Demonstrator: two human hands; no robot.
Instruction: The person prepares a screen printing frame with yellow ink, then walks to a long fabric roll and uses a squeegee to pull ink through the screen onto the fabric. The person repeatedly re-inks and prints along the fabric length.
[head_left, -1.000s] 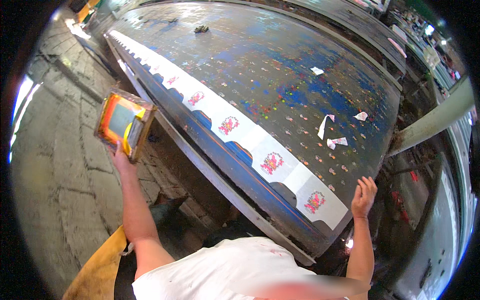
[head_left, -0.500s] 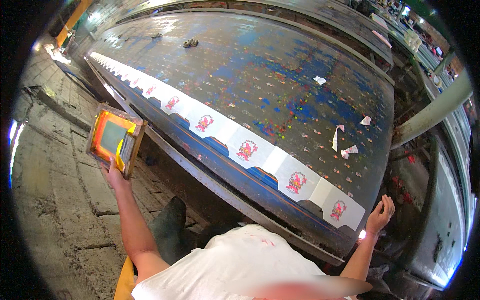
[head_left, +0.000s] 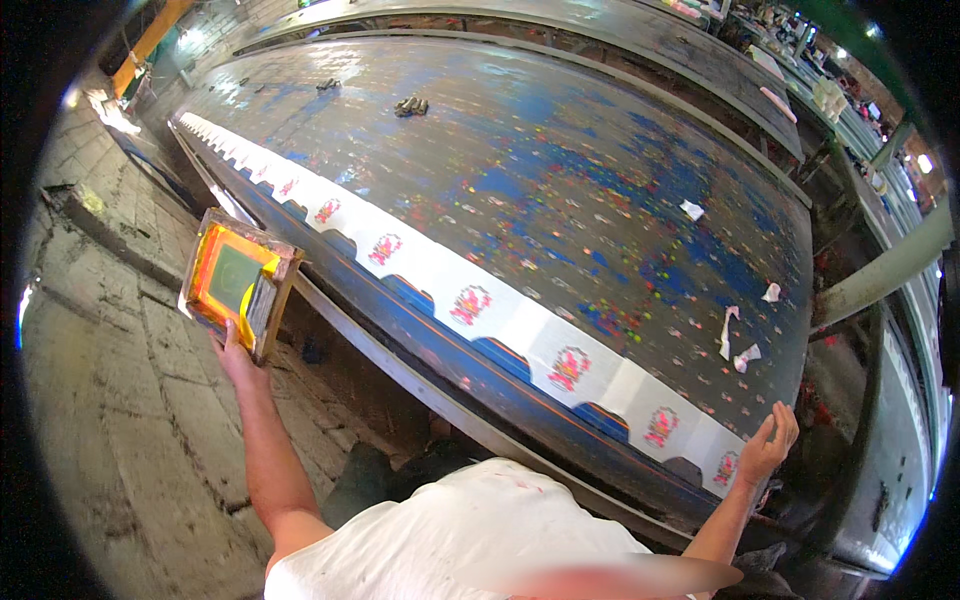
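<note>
My left hand (head_left: pixel 234 350) grips the lower edge of a small wooden printing screen (head_left: pixel 282 310) with an orange and yellow border and a green-grey middle, held beside the table's left edge. My right hand (head_left: pixel 770 440) is open, fingers loosely curved and holding nothing, near the right end of a white strip (head_left: pixel 510 325). The strip runs diagonally along the long table's near edge, has scalloped cutouts and carries repeated pink printed motifs. Whether my right hand touches it, I cannot tell.
The dark table (head_left: pixel 480 130) is speckled with paint and holds white scraps (head_left: pixel 746 357) and a dark clump (head_left: pixel 411 107). A metal post (head_left: pixel 880 270) rises at the right, with parallel tables (head_left: pixel 650 30) beyond. Stone paving (head_left: pixel 120 400) lies left.
The view has shifted along the table, showing more motifs at the strip's near end. My right hand has moved down and rightward in view; my left still holds the screen, now lower.
</note>
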